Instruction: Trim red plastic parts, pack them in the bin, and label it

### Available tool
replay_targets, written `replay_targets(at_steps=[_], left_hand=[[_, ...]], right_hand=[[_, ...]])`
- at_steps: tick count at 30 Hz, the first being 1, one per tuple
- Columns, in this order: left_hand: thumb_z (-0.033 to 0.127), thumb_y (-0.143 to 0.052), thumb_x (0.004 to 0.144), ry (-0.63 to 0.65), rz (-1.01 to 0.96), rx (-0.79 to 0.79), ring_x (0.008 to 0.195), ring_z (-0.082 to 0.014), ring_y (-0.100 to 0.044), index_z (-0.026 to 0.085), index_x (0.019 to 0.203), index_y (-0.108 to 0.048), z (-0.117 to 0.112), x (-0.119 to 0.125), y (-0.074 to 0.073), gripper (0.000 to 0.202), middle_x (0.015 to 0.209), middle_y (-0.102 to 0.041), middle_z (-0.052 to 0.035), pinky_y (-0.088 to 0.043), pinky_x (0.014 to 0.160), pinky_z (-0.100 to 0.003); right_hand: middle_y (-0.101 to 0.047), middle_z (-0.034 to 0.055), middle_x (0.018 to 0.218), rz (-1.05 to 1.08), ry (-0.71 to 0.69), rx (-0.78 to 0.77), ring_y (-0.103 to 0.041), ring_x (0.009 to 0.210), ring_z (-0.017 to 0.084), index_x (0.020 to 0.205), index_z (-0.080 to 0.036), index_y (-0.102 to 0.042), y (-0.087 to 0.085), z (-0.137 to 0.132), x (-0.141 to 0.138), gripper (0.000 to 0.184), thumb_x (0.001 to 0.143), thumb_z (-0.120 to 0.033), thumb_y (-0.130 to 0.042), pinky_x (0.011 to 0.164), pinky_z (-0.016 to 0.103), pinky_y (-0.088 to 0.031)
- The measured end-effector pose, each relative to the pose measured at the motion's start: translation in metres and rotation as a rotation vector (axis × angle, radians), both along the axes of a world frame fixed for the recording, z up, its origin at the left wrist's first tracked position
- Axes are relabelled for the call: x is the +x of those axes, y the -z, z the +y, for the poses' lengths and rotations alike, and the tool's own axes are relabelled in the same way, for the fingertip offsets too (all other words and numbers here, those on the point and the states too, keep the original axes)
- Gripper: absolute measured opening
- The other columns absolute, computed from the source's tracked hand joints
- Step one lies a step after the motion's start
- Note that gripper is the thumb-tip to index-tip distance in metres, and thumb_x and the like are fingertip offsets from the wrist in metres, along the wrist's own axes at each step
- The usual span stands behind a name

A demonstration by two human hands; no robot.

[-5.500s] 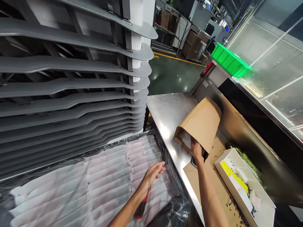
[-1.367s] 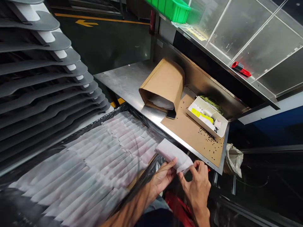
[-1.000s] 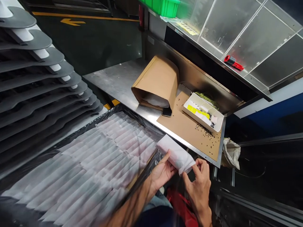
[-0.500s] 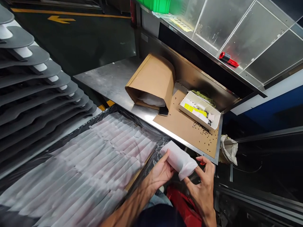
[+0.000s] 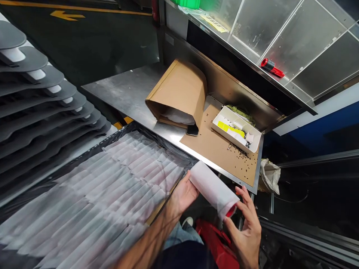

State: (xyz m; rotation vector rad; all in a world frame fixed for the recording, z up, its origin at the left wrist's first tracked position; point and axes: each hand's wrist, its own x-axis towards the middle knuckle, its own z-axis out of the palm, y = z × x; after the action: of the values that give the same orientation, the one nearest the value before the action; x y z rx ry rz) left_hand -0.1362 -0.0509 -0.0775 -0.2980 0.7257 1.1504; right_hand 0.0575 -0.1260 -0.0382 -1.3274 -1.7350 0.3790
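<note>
In front of me is a thin white wrapping sleeve (image 5: 212,186), slanting down to the right, with something red (image 5: 231,211) showing at its lower end. My left hand (image 5: 185,192) is closed around the sleeve's left side. At the lower end, my right hand (image 5: 245,224) has thumb and fingertips on opposite edges of the opening. What the red thing is, I cannot make out. Rows of similar white wrapped pieces (image 5: 112,194) lie tightly packed in a container lined with black plastic (image 5: 159,140), left of my hands.
A metal bench (image 5: 120,87) bears an open cardboard box (image 5: 179,86), a cardboard sheet (image 5: 200,138) and a white tray (image 5: 238,142) beside scattered small black bits. A red-and-black tool (image 5: 272,68) lies on the shelf above. Stacked grey trays (image 5: 50,101) stand left.
The white sleeve now appears longer and straighter, and red shows at its lower end. My right hand has moved slightly down and right; my left hand shifted slightly left.
</note>
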Motion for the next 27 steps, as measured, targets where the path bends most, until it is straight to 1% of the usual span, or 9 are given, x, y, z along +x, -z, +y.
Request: replay_targets(at_steps=[4,9,11,14,16,18,21,24,27], left_hand=[[0.034,-0.024,0.110,-0.026,0.008,-0.051,0.068,-0.0120,-0.074,0.011,0.110,-0.062,0.006,-0.007,-0.008,0.044,0.076,-0.077,-0.0011,-0.058,0.072,-0.022],[0.033,-0.022,0.110,-0.009,-0.016,-0.080,0.067,-0.0142,-0.074,0.004,0.131,-0.056,0.003,-0.009,-0.017,0.049,0.068,-0.074,-0.0006,-0.058,0.083,-0.023],[0.033,-0.023,0.110,-0.018,-0.025,-0.069,0.069,-0.0144,-0.074,0.007,0.133,-0.055,0.000,-0.010,-0.020,0.048,0.068,-0.074,0.0010,-0.058,0.085,-0.023],[0.041,-0.025,0.110,-0.041,-0.040,-0.036,0.074,-0.0145,-0.075,0.012,0.122,-0.062,-0.005,-0.011,-0.024,0.048,0.069,-0.075,0.0010,-0.058,0.085,-0.023],[0.051,-0.026,0.107,-0.036,-0.065,-0.006,0.082,-0.0177,-0.076,0.013,0.112,-0.066,-0.009,-0.009,-0.026,0.056,0.074,-0.076,-0.0035,-0.059,0.085,-0.027],[0.060,-0.026,0.104,0.023,-0.123,0.018,0.089,-0.0229,-0.076,0.010,0.109,-0.067,-0.014,-0.004,-0.026,0.065,0.082,-0.077,-0.0105,-0.060,0.085,-0.032],[0.056,-0.027,0.105,0.136,-0.221,0.027,0.091,-0.0276,-0.076,0.004,0.117,-0.065,-0.021,0.008,-0.023,0.065,0.091,-0.076,-0.0180,-0.060,0.084,-0.038],[0.038,-0.037,0.106,0.174,-0.281,0.045,0.086,-0.0264,-0.076,0.008,0.125,-0.064,-0.024,0.016,-0.018,0.045,0.091,-0.077,-0.0146,-0.059,0.085,-0.038],[0.034,-0.042,0.105,0.164,-0.300,0.020,0.078,-0.0222,-0.076,0.011,0.125,-0.064,-0.025,0.016,-0.008,0.038,0.085,-0.077,-0.0104,-0.059,0.081,-0.032]], right_hand=[[-0.067,0.0132,0.135,0.140,0.005,-0.077,-0.056,0.135,0.036,0.117,-0.025,-0.074,0.003,-0.003,0.003,0.034,0.084,-0.032,-0.077,0.104,0.057,-0.053],[-0.065,0.0125,0.139,0.318,-0.035,-0.171,-0.049,0.140,0.037,0.121,-0.026,-0.074,0.009,-0.003,0.008,0.038,0.084,-0.034,-0.077,0.110,0.060,-0.047],[-0.063,0.0132,0.140,0.346,-0.036,-0.188,-0.047,0.142,0.038,0.121,-0.025,-0.074,0.012,-0.004,0.010,0.040,0.083,-0.036,-0.078,0.113,0.062,-0.043],[-0.064,0.0148,0.139,0.347,-0.010,-0.182,-0.048,0.140,0.039,0.120,-0.023,-0.075,0.013,-0.005,0.011,0.042,0.082,-0.040,-0.078,0.111,0.062,-0.044],[-0.065,0.0142,0.137,0.307,0.006,-0.160,-0.048,0.140,0.039,0.120,-0.023,-0.075,0.013,-0.005,0.008,0.039,0.085,-0.039,-0.076,0.108,0.061,-0.047],[-0.068,0.0116,0.134,0.206,0.010,-0.096,-0.047,0.141,0.037,0.120,-0.025,-0.074,0.012,-0.002,0.002,0.034,0.087,-0.035,-0.075,0.107,0.060,-0.048],[-0.073,0.0082,0.122,-0.009,0.005,0.084,-0.048,0.138,0.034,0.120,-0.027,-0.072,0.009,0.005,-0.012,0.033,0.087,-0.029,-0.076,0.106,0.059,-0.047],[-0.074,0.0086,0.119,-0.180,-0.022,0.187,-0.047,0.132,0.034,0.125,-0.025,-0.069,0.005,0.010,-0.026,0.040,0.087,-0.032,-0.077,0.103,0.059,-0.046],[-0.074,0.0077,0.121,-0.247,-0.108,0.145,-0.049,0.125,0.034,0.130,-0.027,-0.066,0.002,0.011,-0.032,0.046,0.087,-0.039,-0.076,0.101,0.059,-0.045]])
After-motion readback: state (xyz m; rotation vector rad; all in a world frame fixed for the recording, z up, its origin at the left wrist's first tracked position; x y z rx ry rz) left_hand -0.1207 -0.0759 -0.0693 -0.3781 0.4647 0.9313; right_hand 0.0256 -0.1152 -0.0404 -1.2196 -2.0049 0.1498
